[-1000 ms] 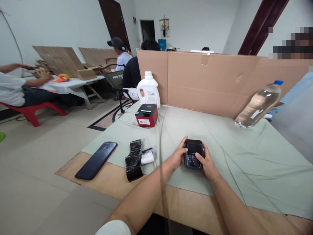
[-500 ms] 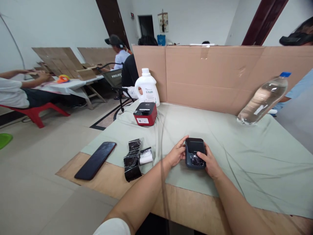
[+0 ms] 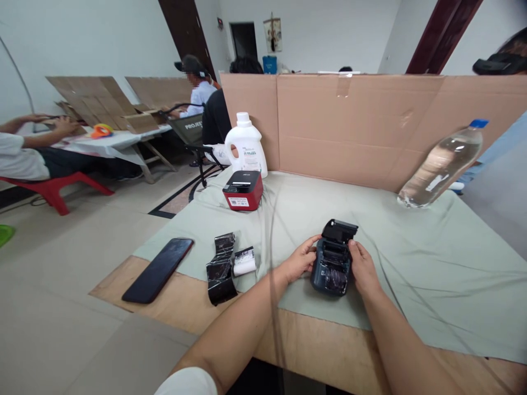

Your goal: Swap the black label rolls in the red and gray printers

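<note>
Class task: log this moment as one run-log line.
left hand: holds printer | right hand: holds printer | lid: open

Both hands (image 3: 329, 262) around open dark printer (image 3: 332, 258)

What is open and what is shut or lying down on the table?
Dark printer: lid flipped up, open, held on both sides.
Left hand: gripping the dark printer's left side.
Right hand: gripping its right side.
Red printer: lid shut.
White jug: upright, cap on.
Water bottle: capped; looks tilted.
Phone: lying flat, screen dark.
Paper roll: lying on its side.
</note>
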{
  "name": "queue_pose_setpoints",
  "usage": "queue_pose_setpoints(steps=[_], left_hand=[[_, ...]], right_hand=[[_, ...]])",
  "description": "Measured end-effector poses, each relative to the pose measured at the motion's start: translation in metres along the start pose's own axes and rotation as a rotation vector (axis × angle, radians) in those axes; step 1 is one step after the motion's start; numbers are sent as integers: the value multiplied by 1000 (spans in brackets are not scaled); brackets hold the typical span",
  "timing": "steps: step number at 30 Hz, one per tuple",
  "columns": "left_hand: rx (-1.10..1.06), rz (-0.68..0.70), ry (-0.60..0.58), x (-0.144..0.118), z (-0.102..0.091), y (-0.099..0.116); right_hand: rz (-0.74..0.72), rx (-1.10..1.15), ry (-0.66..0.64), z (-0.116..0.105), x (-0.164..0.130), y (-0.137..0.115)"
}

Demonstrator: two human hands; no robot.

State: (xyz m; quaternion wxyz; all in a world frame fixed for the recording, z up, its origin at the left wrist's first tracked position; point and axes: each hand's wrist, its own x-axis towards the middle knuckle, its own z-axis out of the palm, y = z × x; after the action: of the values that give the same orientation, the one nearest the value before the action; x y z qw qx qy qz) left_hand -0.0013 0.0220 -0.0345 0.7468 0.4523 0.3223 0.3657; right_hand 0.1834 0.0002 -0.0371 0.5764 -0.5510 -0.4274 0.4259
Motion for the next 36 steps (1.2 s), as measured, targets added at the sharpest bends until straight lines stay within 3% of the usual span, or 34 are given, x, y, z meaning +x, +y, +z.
queue_pose_setpoints(steps=[6, 11, 14, 17, 21, 24, 27, 31, 36], left_hand=[[108, 5, 20, -3, 3, 3], [644, 254, 203, -12, 9, 11], [910, 276, 355, -11, 10, 12], [975, 270, 446, -7, 7, 11], [923, 303, 527, -7, 6, 12], [962, 478, 502, -13, 12, 14], [1004, 578, 415, -16, 16, 13], [970, 528, 384, -13, 13, 9], [972, 491, 376, -9, 9, 7]], right_hand=[[-70, -177, 87, 0, -2, -6], [-89, -300, 20, 3, -5, -8], [-130, -482, 10, 3, -2, -4], [-148, -620, 25, 3, 2, 2], [-138, -586, 48, 3, 4, 6], [-169, -545, 87, 4, 1, 5], [-342, -565, 114, 6, -4, 0], [-535, -784, -56, 6, -12, -7], [-473, -1040, -204, 5, -21, -13]])
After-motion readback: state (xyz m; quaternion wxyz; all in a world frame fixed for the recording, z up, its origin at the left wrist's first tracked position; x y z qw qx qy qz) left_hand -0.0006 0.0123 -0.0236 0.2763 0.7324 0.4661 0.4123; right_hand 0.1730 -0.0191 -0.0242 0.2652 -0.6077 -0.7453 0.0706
